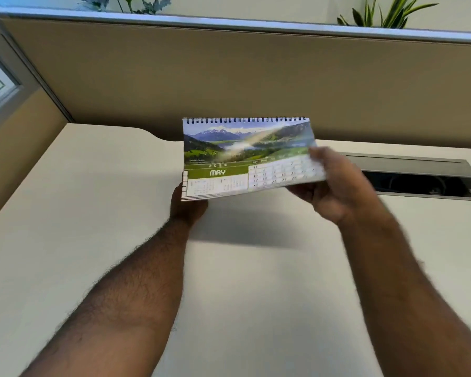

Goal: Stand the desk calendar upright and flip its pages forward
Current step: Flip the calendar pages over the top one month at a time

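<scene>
The desk calendar is held in the air above the cream desk, its black spiral binding at the top edge. The page facing me shows a mountain lake photo and a green band reading MAY. My left hand grips the bottom left corner from underneath, mostly hidden behind the pages. At the lower right corner my right hand holds the calendar, thumb over the date grid. That hand and the right side of the page are blurred by motion.
A tan partition wall closes off the back of the desk. An open cable tray with a grey flap is set into the desk at the right. Plants rise behind the partition. A window frame is at the left.
</scene>
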Available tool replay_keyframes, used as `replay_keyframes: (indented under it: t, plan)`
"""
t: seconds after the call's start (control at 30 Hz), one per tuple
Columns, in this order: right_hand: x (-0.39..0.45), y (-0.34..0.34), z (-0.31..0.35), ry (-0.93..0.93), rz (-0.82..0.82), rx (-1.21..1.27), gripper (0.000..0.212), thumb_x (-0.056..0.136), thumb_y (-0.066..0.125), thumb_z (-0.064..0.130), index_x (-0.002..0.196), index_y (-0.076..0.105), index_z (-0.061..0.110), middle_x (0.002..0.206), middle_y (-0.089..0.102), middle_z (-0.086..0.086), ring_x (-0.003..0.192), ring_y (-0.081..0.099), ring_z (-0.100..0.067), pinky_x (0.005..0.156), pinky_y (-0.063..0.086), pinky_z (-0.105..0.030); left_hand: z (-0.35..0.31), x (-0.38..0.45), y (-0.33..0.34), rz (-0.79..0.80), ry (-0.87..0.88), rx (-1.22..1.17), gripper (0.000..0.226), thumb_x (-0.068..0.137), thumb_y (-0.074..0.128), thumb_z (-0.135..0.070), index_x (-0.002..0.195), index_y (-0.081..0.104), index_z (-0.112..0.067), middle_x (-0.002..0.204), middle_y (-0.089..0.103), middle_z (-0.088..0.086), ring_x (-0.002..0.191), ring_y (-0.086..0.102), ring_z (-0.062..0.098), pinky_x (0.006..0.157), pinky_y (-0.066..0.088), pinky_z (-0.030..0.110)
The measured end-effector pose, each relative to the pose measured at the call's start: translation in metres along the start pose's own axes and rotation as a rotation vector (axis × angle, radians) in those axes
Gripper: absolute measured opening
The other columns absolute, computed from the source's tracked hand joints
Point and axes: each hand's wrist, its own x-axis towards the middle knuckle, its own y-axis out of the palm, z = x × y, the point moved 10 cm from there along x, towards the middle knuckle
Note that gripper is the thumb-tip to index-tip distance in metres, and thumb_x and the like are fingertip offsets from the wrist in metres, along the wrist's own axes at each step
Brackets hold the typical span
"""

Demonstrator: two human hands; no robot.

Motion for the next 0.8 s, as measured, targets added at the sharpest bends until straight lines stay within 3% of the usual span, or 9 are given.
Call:
replay_keyframes:
  t: [0.03,0.1,0.2,0.3,0.43,0.63,0.7,0.77,0.8]
  plan:
    - [-0.003,0.006,0.011,0.001,0.092,0.071,0.033,0.096,0.049,0.039,0.097,0.069,0.013,0.083,0.076,-0.007,0.074,0.072,-0.021,0.059,0.059,-0.029,-0.003,0.0,0.0,-0.014,0.042,0.029,0.055,0.088,0.059,-0.021,0.138,0.039,-0.008,0.138,0.052,0.017,0.128,0.047,0.036,0.103,0.029,0.012]
    - [-0.008,0.015,0.039,-0.062,0.225,0.194,0.06,0.092,0.041,0.063,0.098,0.068,0.01,0.101,0.075,-0.013,0.094,0.073,-0.028,0.071,0.059,-0.034,-0.003,-0.001,-0.003,0.001,-0.005,-0.062,0.057,0.085,0.061,-0.018,0.135,0.035,-0.009,0.129,0.058,0.018,0.117,0.054,0.04,0.097,0.043,0.035]
    - [-0.009,0.026,0.076,-0.199,0.339,0.216,0.081,0.087,0.025,0.077,0.109,0.067,0.011,0.129,0.066,-0.013,0.125,0.059,-0.028,0.096,0.05,-0.042,-0.007,0.0,-0.005,0.0,-0.016,-0.104,0.062,0.084,0.063,-0.017,0.137,0.032,-0.012,0.131,0.058,0.014,0.117,0.056,0.036,0.096,0.047,0.04]
    - [0.01,0.032,0.098,-0.354,0.258,-0.004,0.084,0.088,0.016,0.075,0.117,0.066,0.014,0.127,0.069,-0.004,0.127,0.057,-0.018,0.11,0.032,-0.038,-0.008,-0.001,-0.005,0.0,-0.003,-0.11,0.061,0.085,0.064,-0.016,0.137,0.034,-0.01,0.132,0.057,0.015,0.118,0.055,0.035,0.098,0.046,0.039]
    - [0.045,0.03,0.098,-0.428,0.104,-0.33,0.084,0.083,0.015,0.075,0.117,0.065,0.018,0.121,0.07,0.0,0.12,0.058,-0.009,0.109,0.024,-0.036,-0.007,-0.001,-0.005,-0.012,-0.017,-0.099,0.057,0.086,0.063,-0.018,0.135,0.036,-0.009,0.132,0.057,0.016,0.119,0.054,0.036,0.098,0.045,0.038]
    - [0.089,0.011,0.057,-0.326,0.044,-0.414,0.085,0.076,0.012,0.084,0.108,0.063,0.023,0.127,0.066,-0.012,0.123,0.057,-0.026,0.116,0.025,-0.056,-0.007,-0.001,-0.004,-0.002,-0.022,-0.103,0.057,0.086,0.063,-0.018,0.136,0.036,-0.008,0.134,0.055,0.015,0.121,0.052,0.035,0.101,0.043,0.037]
    - [0.093,0.009,0.043,-0.322,0.078,-0.412,0.086,0.08,0.008,0.082,0.098,0.071,0.027,0.113,0.075,-0.002,0.111,0.064,-0.013,0.115,0.025,-0.051,-0.006,0.0,-0.004,0.001,-0.03,-0.107,0.058,0.086,0.063,-0.018,0.136,0.036,-0.009,0.135,0.055,0.014,0.122,0.052,0.035,0.102,0.042,0.037]
    - [0.094,0.007,0.027,-0.3,0.11,-0.413,0.088,0.082,0.005,0.08,0.099,0.073,0.028,0.101,0.078,0.007,0.096,0.07,-0.004,0.104,0.041,-0.036,-0.006,0.0,-0.004,0.0,-0.03,-0.11,0.057,0.086,0.063,-0.017,0.136,0.036,-0.009,0.134,0.055,0.014,0.121,0.053,0.034,0.101,0.043,0.037]
    - [0.094,0.006,0.02,-0.281,0.127,-0.408,0.088,0.083,0.005,0.079,0.101,0.072,0.026,0.099,0.078,0.008,0.091,0.072,-0.003,0.089,0.052,-0.024,-0.006,0.0,-0.004,-0.005,-0.026,-0.111,0.056,0.086,0.063,-0.016,0.135,0.036,-0.009,0.133,0.056,0.014,0.121,0.053,0.034,0.1,0.043,0.037]
